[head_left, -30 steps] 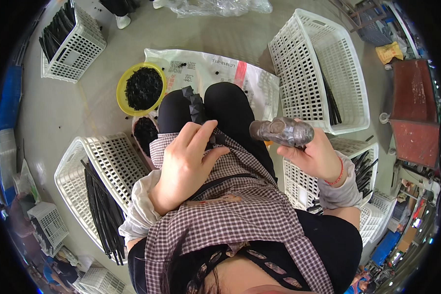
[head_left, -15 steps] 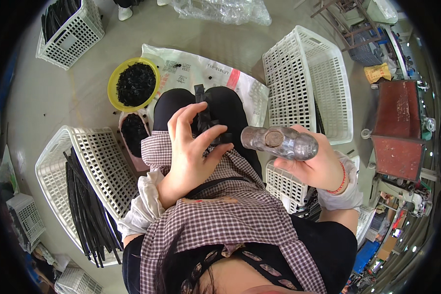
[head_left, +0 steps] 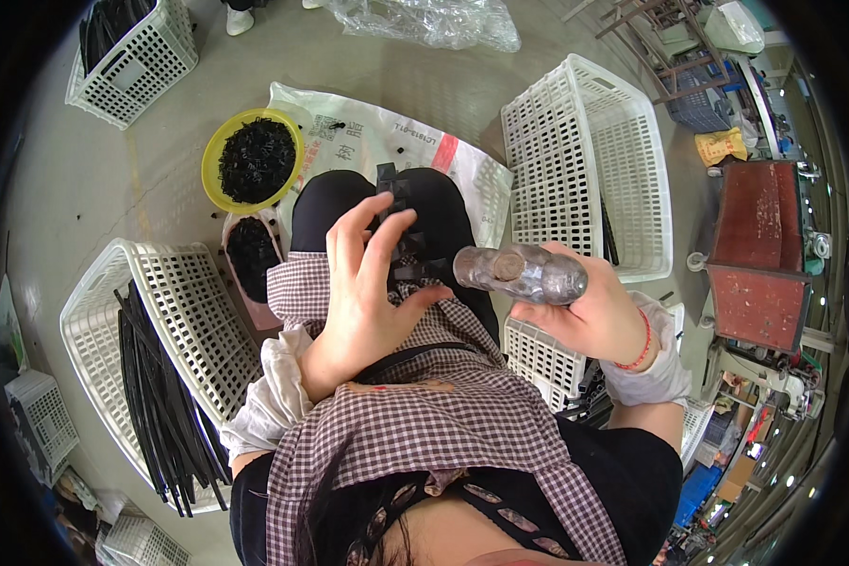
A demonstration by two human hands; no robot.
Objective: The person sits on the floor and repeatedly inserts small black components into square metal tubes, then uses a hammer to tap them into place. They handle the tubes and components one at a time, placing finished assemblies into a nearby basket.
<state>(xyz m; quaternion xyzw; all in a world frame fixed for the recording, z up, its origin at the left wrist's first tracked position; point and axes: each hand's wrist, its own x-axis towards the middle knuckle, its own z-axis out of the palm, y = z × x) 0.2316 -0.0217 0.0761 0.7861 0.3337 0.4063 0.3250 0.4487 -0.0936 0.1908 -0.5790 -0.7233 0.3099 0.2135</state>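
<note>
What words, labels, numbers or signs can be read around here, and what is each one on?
White sheet on the floor: a short printed line beside a red band; I won't copy out its wording.
Same sheet, nearer the yellow basin: larger characters, likewise not copied, and a square code-like patch.
Yellow bag at the right: marks too small to read.
Hammer head: no lettering I can make out.

Printed lettering [head_left: 347,151] and a square code [head_left: 324,128] stand on the white sheet [head_left: 479,189]
</note>
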